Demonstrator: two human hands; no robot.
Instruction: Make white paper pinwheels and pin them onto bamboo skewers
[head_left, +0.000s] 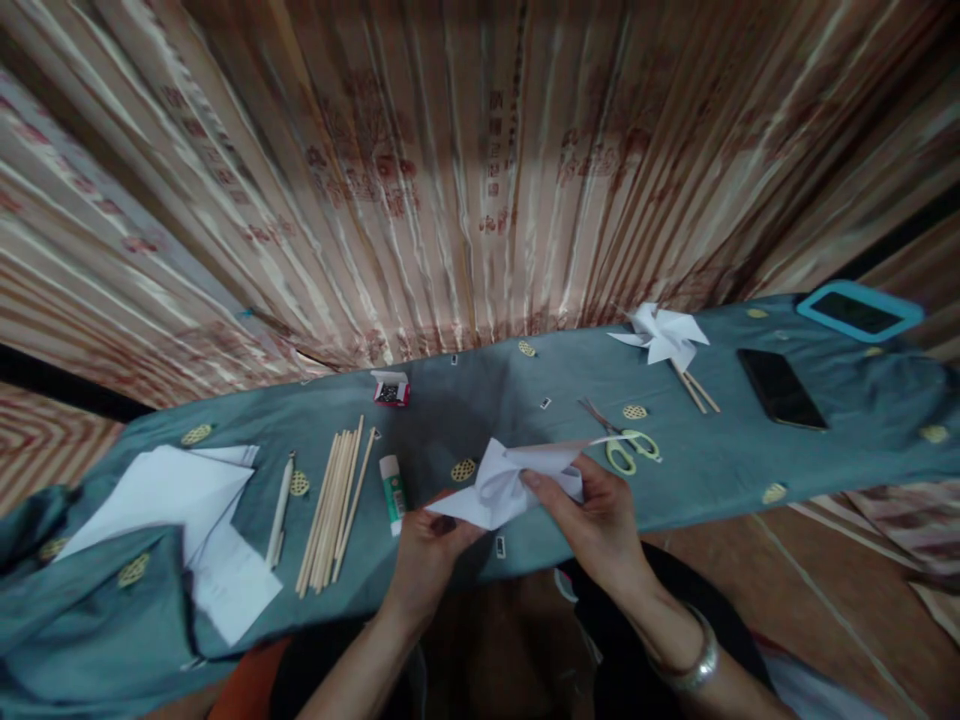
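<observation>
Sheets of plain white paper (172, 490) spread across the lower left of the frame, partly covered by a fold of the grey-green patterned cloth (720, 455). To their right we see a slim whitish pen (280, 512) and a row of thin pale wooden sticks (330, 510), one slightly apart from the others. Next comes a green glue stick with a white cap (392, 493), just beside our left hand (439, 540) and the nearest thing to it on the cloth. Above it, left of centre, sits a small open red-and-white box (391, 390) with dark contents. Right of centre lie scissors with pale green handles (631, 452), close beyond our right hand (600, 510); the tip of our paper overlaps them in view. Farther up and right are white folded-paper blades (666, 335) on pale sticks, a black phone (781, 388) and a light-blue-framed tablet (859, 308).

At the lower centre of the frame, we hold a white folded paper shape (495, 490) above the cloth. Our left thumb and fingers pinch its lower left edge; our right thumb presses near its middle, fingers closed around its right side.
</observation>
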